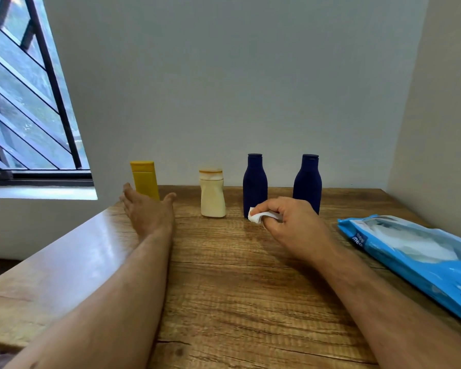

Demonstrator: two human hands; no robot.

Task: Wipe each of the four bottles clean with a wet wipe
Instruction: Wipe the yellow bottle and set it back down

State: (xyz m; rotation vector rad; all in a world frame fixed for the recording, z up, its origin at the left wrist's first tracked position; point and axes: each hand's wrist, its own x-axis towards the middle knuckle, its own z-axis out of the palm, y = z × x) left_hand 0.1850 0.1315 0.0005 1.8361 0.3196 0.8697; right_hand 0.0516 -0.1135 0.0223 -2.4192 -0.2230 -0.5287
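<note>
Beside the wipes pack [415, 251] (opened), right hand [290, 222] fingers clamp a wet wipe [261, 216]; left hand [147, 209] fingers spread.

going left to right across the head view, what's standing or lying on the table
yellow bottle → cream bottle → first dark blue bottle → second dark blue bottle → blue wet wipe pack

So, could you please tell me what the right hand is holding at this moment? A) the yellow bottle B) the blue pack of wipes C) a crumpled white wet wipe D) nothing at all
C: the right hand has its fingers curled around a crumpled white wet wipe, just in front of the left dark blue bottle, while the blue pack of wipes lies untouched on the table.
</note>
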